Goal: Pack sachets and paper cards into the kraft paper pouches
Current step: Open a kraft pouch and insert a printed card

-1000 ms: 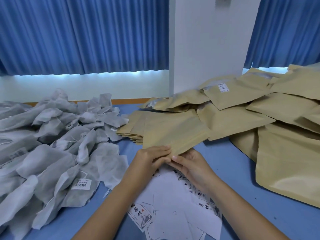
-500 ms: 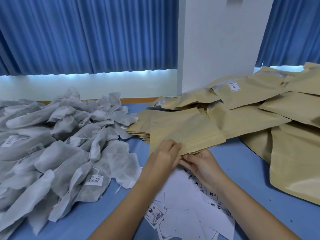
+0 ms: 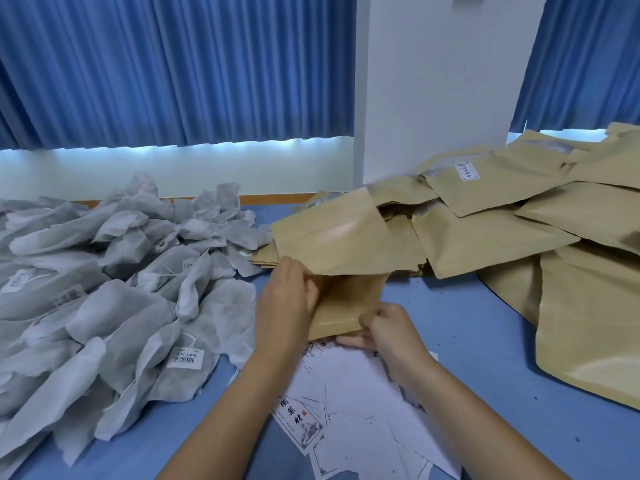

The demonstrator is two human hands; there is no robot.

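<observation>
A kraft paper pouch (image 3: 332,244) is lifted off the table, tilted, its far end raised. My left hand (image 3: 285,299) grips its near left edge and my right hand (image 3: 384,332) pinches its near lower corner. White paper cards (image 3: 349,403) lie scattered under and in front of my hands, one printed face up (image 3: 300,420). A big heap of grey-white sachets (image 3: 104,292) covers the left side. A flat stack of kraft pouches (image 3: 266,258) lies just behind the held one.
Filled kraft pouches (image 3: 512,233) are piled on the right, one with a small label (image 3: 465,172). The blue table (image 3: 460,317) shows between the piles. A white pillar (image 3: 436,84) and blue curtains (image 3: 173,67) stand behind.
Both hands have lifted the top pouch off the stack and drawn it toward me, its far end tilting upward. The view has shifted slightly left.
</observation>
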